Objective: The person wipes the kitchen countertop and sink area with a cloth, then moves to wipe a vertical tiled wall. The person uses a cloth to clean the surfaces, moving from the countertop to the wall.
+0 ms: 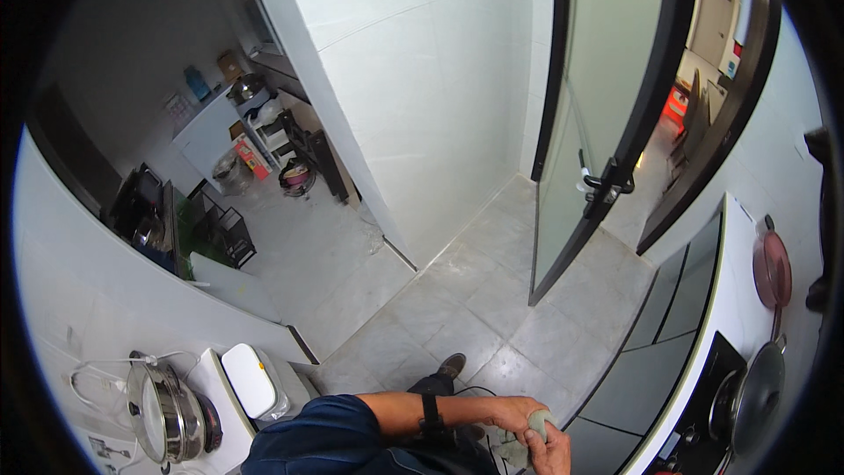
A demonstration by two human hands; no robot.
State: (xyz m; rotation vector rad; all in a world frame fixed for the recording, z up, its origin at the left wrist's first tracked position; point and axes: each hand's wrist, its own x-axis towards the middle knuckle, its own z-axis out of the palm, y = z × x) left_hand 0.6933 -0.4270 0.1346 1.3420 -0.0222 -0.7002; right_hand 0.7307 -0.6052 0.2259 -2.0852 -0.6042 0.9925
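A grey-green cloth (542, 423) is bunched between my two hands, low and right of the middle. My left hand (517, 414) reaches in from the left, its fingers bent around the cloth's upper part. Just below it, my right hand (550, 454) grips the same cloth with its thumb laid over it. A loose part of the cloth hangs under my hands. A black strap (430, 411) circles my left forearm.
A half-open glazed door (597, 79) with a black frame and handle stands ahead. Along the right runs a counter (725, 297) with a hob, a covered wok (761, 396) and a pink pan (771, 270). At lower left are a steel steamer pot (175, 419) and a white bin (250, 379).
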